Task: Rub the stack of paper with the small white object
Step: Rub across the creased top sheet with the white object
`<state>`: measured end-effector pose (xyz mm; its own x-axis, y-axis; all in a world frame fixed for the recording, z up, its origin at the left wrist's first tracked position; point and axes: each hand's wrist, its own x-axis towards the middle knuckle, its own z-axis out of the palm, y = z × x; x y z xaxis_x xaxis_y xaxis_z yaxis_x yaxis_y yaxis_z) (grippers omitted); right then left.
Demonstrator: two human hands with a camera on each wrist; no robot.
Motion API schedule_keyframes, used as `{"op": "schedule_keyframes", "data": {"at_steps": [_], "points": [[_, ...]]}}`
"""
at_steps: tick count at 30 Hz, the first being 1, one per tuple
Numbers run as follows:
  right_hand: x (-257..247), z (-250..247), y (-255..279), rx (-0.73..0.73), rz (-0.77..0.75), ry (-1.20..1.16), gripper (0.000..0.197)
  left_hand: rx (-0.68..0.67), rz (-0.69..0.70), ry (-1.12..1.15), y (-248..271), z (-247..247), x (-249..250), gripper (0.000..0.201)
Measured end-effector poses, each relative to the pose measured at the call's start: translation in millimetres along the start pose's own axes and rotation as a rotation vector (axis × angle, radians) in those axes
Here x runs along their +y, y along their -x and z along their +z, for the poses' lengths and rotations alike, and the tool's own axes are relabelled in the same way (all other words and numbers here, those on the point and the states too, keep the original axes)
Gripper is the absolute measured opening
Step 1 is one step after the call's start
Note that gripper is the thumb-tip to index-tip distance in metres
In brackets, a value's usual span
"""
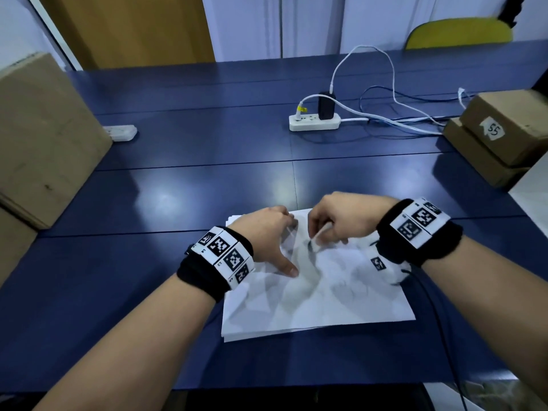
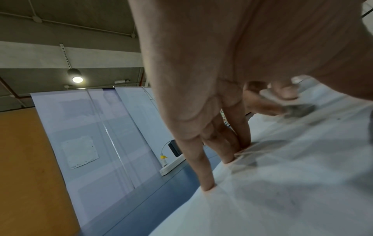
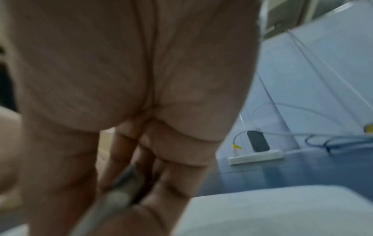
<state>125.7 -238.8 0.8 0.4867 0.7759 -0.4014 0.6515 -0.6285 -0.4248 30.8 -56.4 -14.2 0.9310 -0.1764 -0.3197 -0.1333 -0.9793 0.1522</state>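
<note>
A stack of white paper (image 1: 320,298) lies on the blue table near its front edge, its top sheet creased. My left hand (image 1: 267,232) presses straight fingers (image 2: 206,174) down on the stack's far left part, thumb spread toward me. My right hand (image 1: 335,221) pinches a small white object (image 1: 315,240) with a dark grey tip, and that tip touches the paper (image 2: 282,183) just right of the left hand. In the left wrist view the small white object (image 2: 290,102) shows held between the right hand's fingertips. The right wrist view is blurred.
A white power strip (image 1: 314,122) with a black adapter and white cables sits at the table's middle back. Cardboard boxes stand at the left (image 1: 44,137) and right (image 1: 504,126) edges. A small white device (image 1: 120,132) lies at the back left. A black cable (image 1: 439,321) trails from my right wrist.
</note>
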Motion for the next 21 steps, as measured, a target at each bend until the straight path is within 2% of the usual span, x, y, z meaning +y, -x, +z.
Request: {"op": "schedule_keyframes", "data": {"at_steps": [1, 2, 5, 7, 8, 11, 12, 13, 16, 17, 19, 21], "points": [[-2.1, 2.5, 0.4, -0.053, -0.015, 0.004, 0.011, 0.002, 0.001, 0.001, -0.6, -0.2, 0.2, 0.092], [-2.7, 1.2, -1.3, -0.042, -0.014, 0.02, 0.013, 0.0, 0.001, 0.001, -1.3, -1.1, 0.6, 0.092], [10.8, -11.0, -14.4, 0.209, 0.073, 0.092, 0.014, -0.014, -0.006, -0.01, -2.2, -2.5, 2.3, 0.091], [14.1, -14.6, -15.4, 0.263, 0.084, 0.056, 0.011, -0.015, -0.01, -0.008, -1.5, -2.0, 1.8, 0.087], [12.0, -13.2, -12.0, 0.21, 0.067, 0.011, 0.009, -0.014, -0.012, -0.003, -1.6, -1.6, 1.3, 0.086], [-5.1, -1.9, 1.7, -0.083, -0.026, -0.04, 0.011, -0.01, -0.016, 0.005, -2.7, 0.3, 0.0, 0.085], [-7.5, 0.4, 2.1, -0.112, -0.044, -0.026, 0.011, -0.01, -0.012, -0.001, -3.0, -0.4, 0.1, 0.085], [-6.2, 0.2, -0.6, -0.07, -0.041, -0.003, 0.011, -0.01, -0.008, -0.006, -3.5, -0.8, 0.4, 0.087], [8.8, -10.9, -15.2, 0.214, 0.048, 0.06, 0.009, -0.011, -0.006, -0.004, -3.5, -1.6, 1.0, 0.086], [11.3, -13.4, -16.7, 0.259, 0.062, 0.065, 0.009, -0.01, -0.009, -0.002, -3.3, -1.0, 1.1, 0.085], [8.4, -12.1, -13.5, 0.185, 0.036, 0.038, 0.01, -0.012, -0.016, 0.001, -3.3, -0.4, 0.5, 0.086], [-4.2, -3.8, -5.3, -0.015, -0.031, 0.018, 0.011, -0.012, -0.018, 0.007, -3.6, 0.1, 0.3, 0.086]]}}
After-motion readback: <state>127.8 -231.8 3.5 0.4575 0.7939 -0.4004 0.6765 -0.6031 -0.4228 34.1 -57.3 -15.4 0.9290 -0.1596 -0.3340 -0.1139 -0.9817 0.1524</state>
